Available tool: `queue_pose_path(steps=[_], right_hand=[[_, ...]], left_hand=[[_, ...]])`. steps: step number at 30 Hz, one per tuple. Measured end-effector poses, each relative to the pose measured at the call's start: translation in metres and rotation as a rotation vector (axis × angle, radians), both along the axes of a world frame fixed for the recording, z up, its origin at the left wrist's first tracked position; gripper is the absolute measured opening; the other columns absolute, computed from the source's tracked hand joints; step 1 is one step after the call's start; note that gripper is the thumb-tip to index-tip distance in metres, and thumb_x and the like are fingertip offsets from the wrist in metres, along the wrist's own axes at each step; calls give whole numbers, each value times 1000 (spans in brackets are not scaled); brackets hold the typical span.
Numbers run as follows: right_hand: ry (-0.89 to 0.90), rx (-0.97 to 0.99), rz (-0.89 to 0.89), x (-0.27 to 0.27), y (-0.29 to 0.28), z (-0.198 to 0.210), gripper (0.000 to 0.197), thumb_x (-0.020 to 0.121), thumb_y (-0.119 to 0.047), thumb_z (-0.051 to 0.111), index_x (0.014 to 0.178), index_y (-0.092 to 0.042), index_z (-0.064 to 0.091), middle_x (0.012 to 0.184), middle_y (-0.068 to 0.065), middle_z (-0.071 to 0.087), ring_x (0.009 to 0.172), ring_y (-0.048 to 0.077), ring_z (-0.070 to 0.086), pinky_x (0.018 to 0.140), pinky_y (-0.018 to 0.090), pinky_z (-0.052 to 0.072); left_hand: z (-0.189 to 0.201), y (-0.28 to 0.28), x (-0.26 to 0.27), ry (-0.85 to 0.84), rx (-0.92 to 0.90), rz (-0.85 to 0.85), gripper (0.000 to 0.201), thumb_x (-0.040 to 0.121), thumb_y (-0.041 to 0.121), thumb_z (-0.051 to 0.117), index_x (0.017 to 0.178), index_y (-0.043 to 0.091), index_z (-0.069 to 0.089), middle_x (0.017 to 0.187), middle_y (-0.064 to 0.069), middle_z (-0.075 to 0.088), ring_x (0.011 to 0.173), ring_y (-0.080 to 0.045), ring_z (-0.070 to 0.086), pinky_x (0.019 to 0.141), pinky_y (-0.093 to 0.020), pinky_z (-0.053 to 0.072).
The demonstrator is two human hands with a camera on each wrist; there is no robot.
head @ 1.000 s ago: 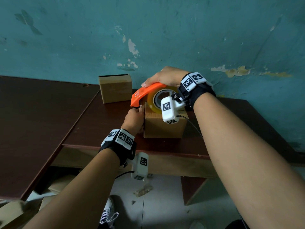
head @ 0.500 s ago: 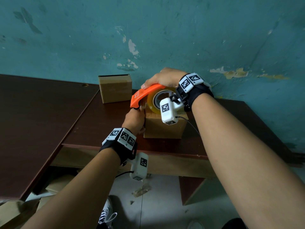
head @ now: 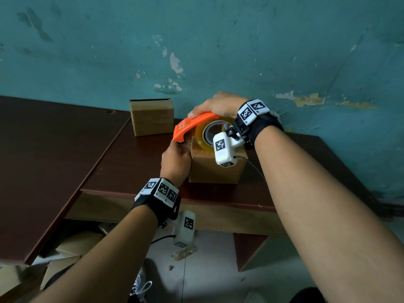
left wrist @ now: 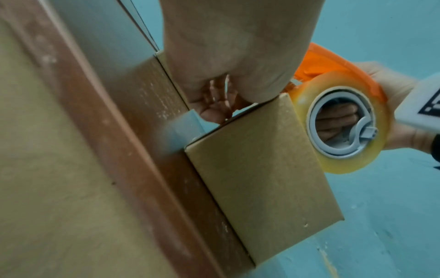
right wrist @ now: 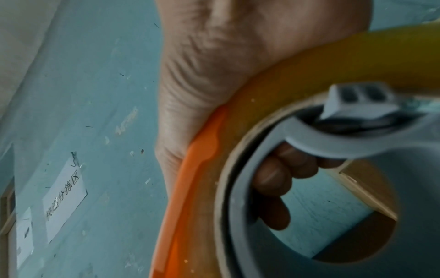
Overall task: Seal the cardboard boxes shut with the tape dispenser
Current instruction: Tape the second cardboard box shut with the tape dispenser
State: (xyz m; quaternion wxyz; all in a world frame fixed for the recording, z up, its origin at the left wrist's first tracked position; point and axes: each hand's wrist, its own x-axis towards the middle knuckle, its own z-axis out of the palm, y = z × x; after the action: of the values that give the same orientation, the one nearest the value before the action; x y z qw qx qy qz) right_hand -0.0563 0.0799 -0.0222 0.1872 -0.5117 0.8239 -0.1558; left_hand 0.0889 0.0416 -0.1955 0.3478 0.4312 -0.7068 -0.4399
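Two cardboard boxes stand on the dark brown table point(head: 65, 149), with one tape dispenser and one roll of tape in it. Under the table at the far left lies flattened cardboard point(head: 61, 259); how many pieces cannot be told.

The far box point(head: 152, 117) stands on the left, close to the teal wall point(head: 218, 40), well apart from both hands. What it holds cannot be seen.

The left hand point(head: 176, 161) lies against the left side of the near box point(head: 215, 169), fingers curled over its upper left edge and gripping it; the left wrist view shows the fingertips point(left wrist: 214, 111) tucked at that corner. This box sits near the table's front edge. Its top is hidden under the dispenser, so whether the flaps lie flat or what is inside cannot be told.

The orange tape dispenser point(head: 192, 125) rests on top of the near box, its long axis running left to right, the nose pointing left and down over the box's upper left edge. The yellowish tape roll point(head: 205, 136) stands on edge in it, its open core facing the person.

The right hand point(head: 218, 103) is wrapped over the dispenser from above; the right wrist view shows its fingers point(right wrist: 273, 178) curled through the core.
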Motion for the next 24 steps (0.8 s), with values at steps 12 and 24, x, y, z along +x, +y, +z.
queue_pose_path(steps=[12,24], right_hand=[[-15,-12,5,0,0,-1,49,74,-71,82,81,-23,73,94,2,77,86,23,73,80,33,52],[67,59,57,4,-3,7,46,84,-69,75,77,-24,68,84,-1,71,75,18,66,71,29,46]], left_hand=[[-9,39,7,390,202,-399,72,90,33,64,154,51,35,131,36,62,123,20,51,104,-18,38],[-5,41,-5,274,13,-232,77,78,67,60,149,47,40,146,7,52,136,-16,50,115,-43,41]])
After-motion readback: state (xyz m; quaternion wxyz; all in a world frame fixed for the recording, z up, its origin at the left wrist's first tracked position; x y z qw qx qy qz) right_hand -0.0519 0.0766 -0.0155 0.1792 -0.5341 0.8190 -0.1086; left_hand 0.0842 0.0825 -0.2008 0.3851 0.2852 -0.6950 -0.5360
